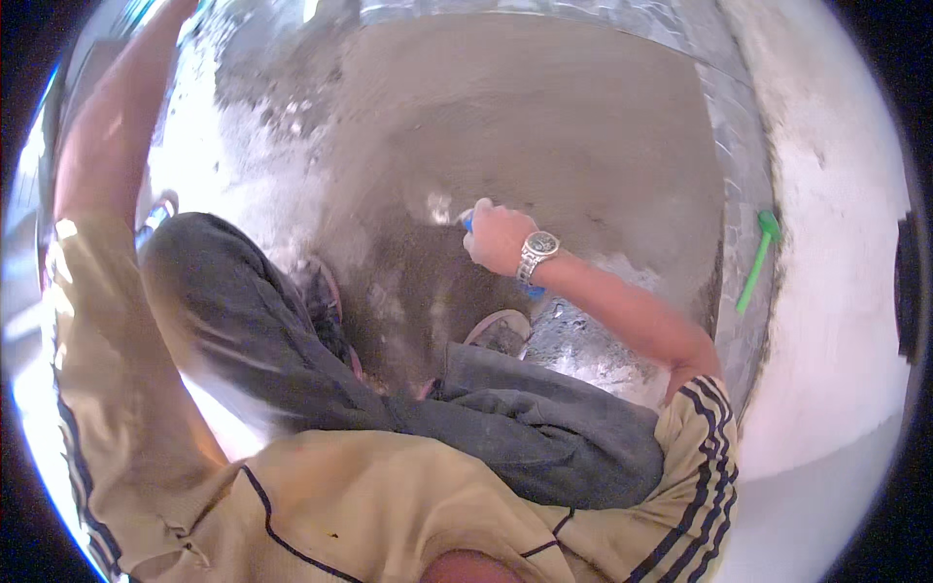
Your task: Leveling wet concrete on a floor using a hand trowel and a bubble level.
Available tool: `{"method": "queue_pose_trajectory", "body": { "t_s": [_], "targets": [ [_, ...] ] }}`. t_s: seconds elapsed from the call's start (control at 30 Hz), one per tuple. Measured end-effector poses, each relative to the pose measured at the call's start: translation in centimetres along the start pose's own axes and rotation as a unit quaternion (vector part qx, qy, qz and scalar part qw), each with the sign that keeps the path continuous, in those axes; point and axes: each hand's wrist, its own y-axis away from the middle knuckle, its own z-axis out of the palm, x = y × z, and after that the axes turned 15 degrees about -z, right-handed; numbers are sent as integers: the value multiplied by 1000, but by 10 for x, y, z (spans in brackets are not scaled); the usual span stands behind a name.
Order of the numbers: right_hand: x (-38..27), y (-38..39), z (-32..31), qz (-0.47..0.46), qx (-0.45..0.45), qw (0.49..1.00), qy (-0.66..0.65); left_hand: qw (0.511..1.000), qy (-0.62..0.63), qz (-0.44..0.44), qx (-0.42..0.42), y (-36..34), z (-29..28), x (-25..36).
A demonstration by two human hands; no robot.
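My right hand [498, 238], with a metal-band watch [539, 248] at its wrist, is closed around the handle of a blue-handled trowel [532, 290]. Blue shows at both sides of the fist. Its blade is hard to make out; a bright patch lies just left of the knuckles. Under and around this hand spreads a layer of grey-brown mortar [544, 117], smooth at the far side and darker and rougher close to my feet. My left arm [112, 146] stretches up toward the far left, and its hand lies beyond the picture's edge.
Patterned tiles [734, 126] border the mortar at the far and right sides. A green long-handled tool [756, 262] lies on the right strip, beside a white wall [826, 243]. My shoes [501, 333] rest at the mortar's near edge. Rough, sunlit ground [209, 117] lies left.
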Motion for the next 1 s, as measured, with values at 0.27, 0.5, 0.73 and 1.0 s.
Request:
{"method": "queue_pose_trajectory", "body": {
  "t_s": [0.27,0.5,0.73,1.0],
  "targets": [
    [70,28,-66,33,134,989,48,842,-307,-332,-294,60,-73,-11],
    [120,-53,-79,135,184,969,-93,964,-68,-227,-118,20,-165,-91],
    [-17,-107,-67,-30,75,995,-63,917,7,-322,-236,58,-214,-113],
    [-67,-131,-57,-125,-6,992,-36,947,-79,-251,-183,56,-176,-87]
  ]
}}
